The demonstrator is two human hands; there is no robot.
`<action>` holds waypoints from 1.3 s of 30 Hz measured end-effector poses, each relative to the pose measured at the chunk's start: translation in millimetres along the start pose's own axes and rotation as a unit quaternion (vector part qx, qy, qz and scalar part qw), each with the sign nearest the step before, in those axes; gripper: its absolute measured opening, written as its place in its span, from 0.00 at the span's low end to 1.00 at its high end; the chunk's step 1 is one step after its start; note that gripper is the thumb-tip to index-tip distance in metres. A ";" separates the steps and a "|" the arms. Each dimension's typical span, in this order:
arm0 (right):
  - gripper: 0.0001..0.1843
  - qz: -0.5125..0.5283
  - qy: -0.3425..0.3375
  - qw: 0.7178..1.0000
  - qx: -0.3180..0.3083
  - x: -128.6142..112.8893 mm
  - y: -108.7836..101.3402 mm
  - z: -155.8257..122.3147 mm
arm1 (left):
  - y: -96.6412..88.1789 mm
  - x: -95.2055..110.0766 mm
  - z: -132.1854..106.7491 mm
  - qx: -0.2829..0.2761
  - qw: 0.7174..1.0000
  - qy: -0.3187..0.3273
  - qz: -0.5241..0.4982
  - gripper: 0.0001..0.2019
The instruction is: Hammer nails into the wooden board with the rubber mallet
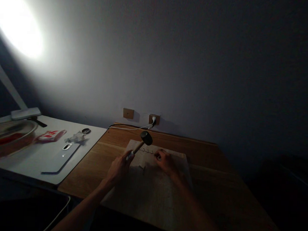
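My left hand [119, 166] is wrapped round the handle of a mallet [146, 138] with a dark head and a light wooden shaft. The mallet's head is raised above the far part of a pale wooden board [150, 197]. Several small shiny nails [147, 150] stand upright in a row near the board's far edge. At the right end of that row is my right hand [164, 161], its thumb and fingers pinched together; what they hold is too small and dark to make out. A few loose nails [142, 167] lie on the board between my hands.
The board lies on a brown wooden table [212, 193]. To the left, a white table [26, 169] holds a silver phone-like slab [61, 159], a red-and-white packet [51, 135], crumpled plastic [77, 137] and a lit lamp [9, 85]. Cables run to a wall socket [154, 119] behind.
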State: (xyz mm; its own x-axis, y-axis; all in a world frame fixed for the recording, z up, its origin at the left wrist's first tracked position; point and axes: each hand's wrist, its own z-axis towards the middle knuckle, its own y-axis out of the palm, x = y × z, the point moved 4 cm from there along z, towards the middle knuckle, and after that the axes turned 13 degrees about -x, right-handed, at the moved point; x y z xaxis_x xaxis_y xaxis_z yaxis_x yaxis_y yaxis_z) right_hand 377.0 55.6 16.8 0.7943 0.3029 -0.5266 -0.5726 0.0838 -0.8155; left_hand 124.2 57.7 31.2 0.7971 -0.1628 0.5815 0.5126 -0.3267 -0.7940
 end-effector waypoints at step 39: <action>0.18 0.050 0.074 0.993 0.072 47.4 22.5 11.7 | 2.4 0.0 -1.9 -0.008 1.000 -0.021 0.000 0.26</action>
State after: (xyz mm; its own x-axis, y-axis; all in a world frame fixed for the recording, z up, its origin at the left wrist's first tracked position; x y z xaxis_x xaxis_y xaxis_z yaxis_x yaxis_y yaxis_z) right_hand 399.4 82.9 -23.6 0.7476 0.1735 -0.6411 -0.6642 0.1984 -0.7208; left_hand 124.9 55.2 29.7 0.8099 -0.1243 0.5733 0.5075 -0.3416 -0.7910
